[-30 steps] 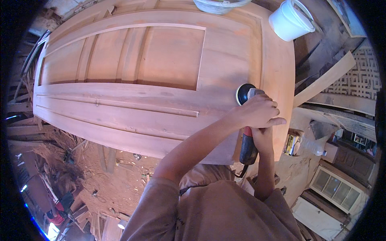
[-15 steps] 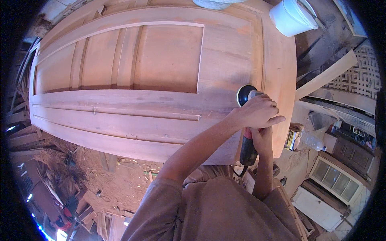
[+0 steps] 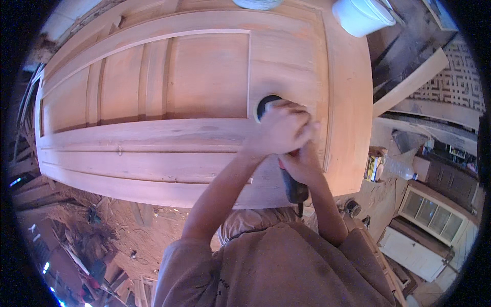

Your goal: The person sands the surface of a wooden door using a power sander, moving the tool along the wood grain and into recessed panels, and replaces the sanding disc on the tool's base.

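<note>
An angle grinder [image 3: 294, 188] with a round black sanding disc [image 3: 265, 105] rests against a pale wooden panelled door [image 3: 286, 56] lying flat before me. My left hand [image 3: 282, 128], blurred by motion, is closed over the grinder's head just behind the disc. Around the red and black body, my right hand [image 3: 303, 165] is wrapped below the left one. The disc sits beside the right edge of the recessed panel [image 3: 207, 77]. My fingers and forearm hide part of the tool.
A white bucket [image 3: 360, 18] stands at the door's far right, and a pale rounded container [image 3: 258, 3] at its far edge. Right of the door are a plank [image 3: 411, 82], a clear plastic bottle [image 3: 401, 169] and a small framed window [image 3: 433, 215]. Sawdust [image 3: 135, 235] covers the floor at left.
Both hands have moved the grinder left across the door, from near the right-hand border strip to beside the recessed panel. The view has shifted slightly.
</note>
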The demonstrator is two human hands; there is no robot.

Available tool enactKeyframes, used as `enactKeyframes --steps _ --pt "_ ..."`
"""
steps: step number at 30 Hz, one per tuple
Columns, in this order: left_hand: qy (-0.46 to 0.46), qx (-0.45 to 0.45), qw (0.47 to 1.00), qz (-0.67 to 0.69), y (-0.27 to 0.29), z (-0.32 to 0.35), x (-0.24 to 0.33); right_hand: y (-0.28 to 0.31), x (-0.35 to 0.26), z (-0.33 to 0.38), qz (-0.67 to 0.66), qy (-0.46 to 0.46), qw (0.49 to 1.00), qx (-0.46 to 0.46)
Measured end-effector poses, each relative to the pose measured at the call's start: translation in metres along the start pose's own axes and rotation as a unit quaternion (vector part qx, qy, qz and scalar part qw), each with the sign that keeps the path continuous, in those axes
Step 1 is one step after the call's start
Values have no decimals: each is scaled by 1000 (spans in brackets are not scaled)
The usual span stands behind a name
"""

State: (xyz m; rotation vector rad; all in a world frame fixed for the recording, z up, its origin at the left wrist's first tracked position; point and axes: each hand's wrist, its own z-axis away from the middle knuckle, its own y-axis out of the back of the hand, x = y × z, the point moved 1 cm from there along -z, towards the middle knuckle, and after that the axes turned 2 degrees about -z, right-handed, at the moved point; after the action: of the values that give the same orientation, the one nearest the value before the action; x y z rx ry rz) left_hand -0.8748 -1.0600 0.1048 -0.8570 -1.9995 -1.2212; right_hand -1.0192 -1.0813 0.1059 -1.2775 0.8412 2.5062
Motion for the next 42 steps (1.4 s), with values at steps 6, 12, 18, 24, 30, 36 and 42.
enactKeyframes --steps 6,12,18,24,30,36,42 --pt "27 -7 1000 7 21 0 -3 -11 -7 -11 70 54 994 60" --pt "-37 1 999 29 -47 -41 6 46 6 3 -4 34 996 87" --pt "-16 -25 999 29 -39 -58 -4 48 3 -12 -30 71 986 150" --pt "49 -22 998 -28 29 -19 -34 -7 -27 -45 95 74 989 90" --pt "-28 25 999 -4 -1 -54 -27 21 5 -54 -6 105 987 123" --pt "-25 -102 994 13 -54 -105 -17 74 -8 -43 -56 62 981 175" --pt "-15 43 998 -37 -3 -95 -40 46 -4 -91 -16 57 990 128"
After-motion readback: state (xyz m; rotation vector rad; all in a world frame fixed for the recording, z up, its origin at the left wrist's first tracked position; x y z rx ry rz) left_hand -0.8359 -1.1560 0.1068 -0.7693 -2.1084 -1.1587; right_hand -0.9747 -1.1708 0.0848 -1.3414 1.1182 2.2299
